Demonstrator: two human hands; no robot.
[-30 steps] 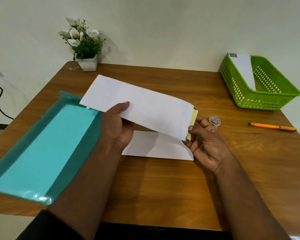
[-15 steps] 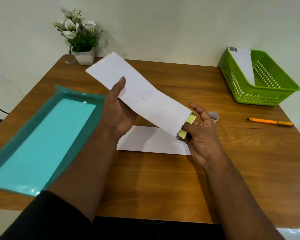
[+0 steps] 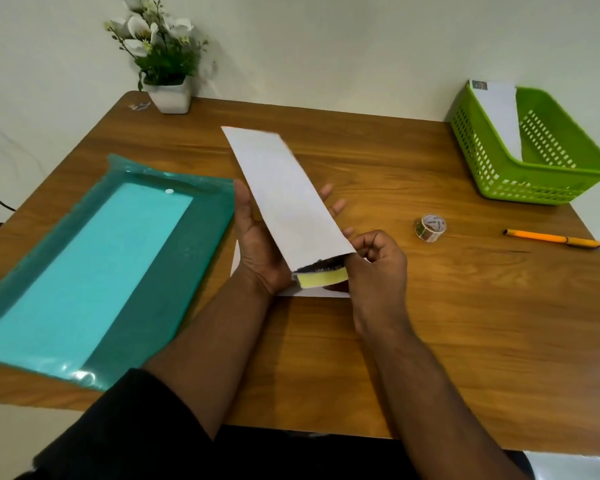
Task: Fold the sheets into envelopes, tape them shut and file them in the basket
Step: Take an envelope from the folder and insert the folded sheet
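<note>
One envelope (image 3: 499,116) is already filed in the green basket (image 3: 548,188). A second envelope (image 3: 291,199) is held above the tabletop (image 3: 430,323), cradled by the left hand (image 3: 260,247), its open mouth pinched by the right hand (image 3: 374,265). Filling, taping with the tape roll (image 3: 430,227) and filing are judged outstanding; a sheet (image 3: 312,292) is left beneath.

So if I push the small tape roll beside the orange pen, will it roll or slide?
The tape roll seems tilted on its rim, so it would probably roll or wobble. It looks small and light, so a gentle push may send it toward the pen.
</note>
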